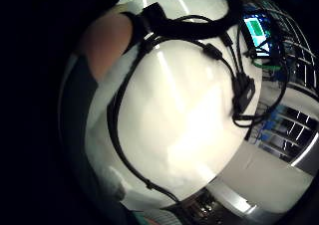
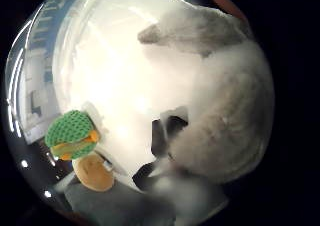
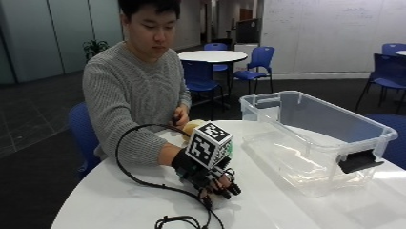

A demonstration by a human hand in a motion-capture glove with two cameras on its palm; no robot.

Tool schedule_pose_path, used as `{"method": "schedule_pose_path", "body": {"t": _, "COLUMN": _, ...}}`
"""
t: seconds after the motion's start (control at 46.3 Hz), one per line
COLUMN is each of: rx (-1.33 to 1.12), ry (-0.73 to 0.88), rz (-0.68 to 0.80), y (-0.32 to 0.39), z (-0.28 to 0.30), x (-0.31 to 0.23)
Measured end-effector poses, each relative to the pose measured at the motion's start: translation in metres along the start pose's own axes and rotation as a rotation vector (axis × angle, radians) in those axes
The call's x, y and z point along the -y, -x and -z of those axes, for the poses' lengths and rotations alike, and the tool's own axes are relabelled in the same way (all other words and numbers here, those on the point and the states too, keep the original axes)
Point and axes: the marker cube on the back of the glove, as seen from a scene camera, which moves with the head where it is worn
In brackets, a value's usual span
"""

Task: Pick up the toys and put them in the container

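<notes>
Toys (image 2: 80, 148) sit on white tabletop (image 3: 126, 200) near seated person's chest: green knitted piece (image 2: 70, 132) with orange trim, tan round piece (image 2: 92, 172) touching it. Gloved right hand (image 3: 206, 179) rests palm-down on tabletop, grip holding nothing, fingers slack and slightly curled, well apart from toys. Bare hand (image 3: 179, 117) beside tan toy, partly hidden behind glove in outside view. Clear plastic container (image 3: 317, 138) with black latches stands open on tabletop, beside gloved hand.
</notes>
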Motion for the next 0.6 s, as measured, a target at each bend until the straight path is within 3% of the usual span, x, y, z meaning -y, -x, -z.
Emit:
{"method": "schedule_pose_path", "body": {"t": 0.173, "rx": 0.013, "ry": -0.044, "rz": -0.049, "y": -0.006, "z": 0.000, "x": -0.001}}
{"method": "schedule_pose_path", "body": {"t": 0.41, "rx": -0.036, "ry": -0.330, "rz": -0.067, "y": -0.009, "z": 0.007, "x": 0.001}}
{"method": "schedule_pose_path", "body": {"t": 0.605, "rx": 0.151, "ry": -0.492, "rz": -0.003, "y": -0.025, "z": 0.111, "x": -0.021}}
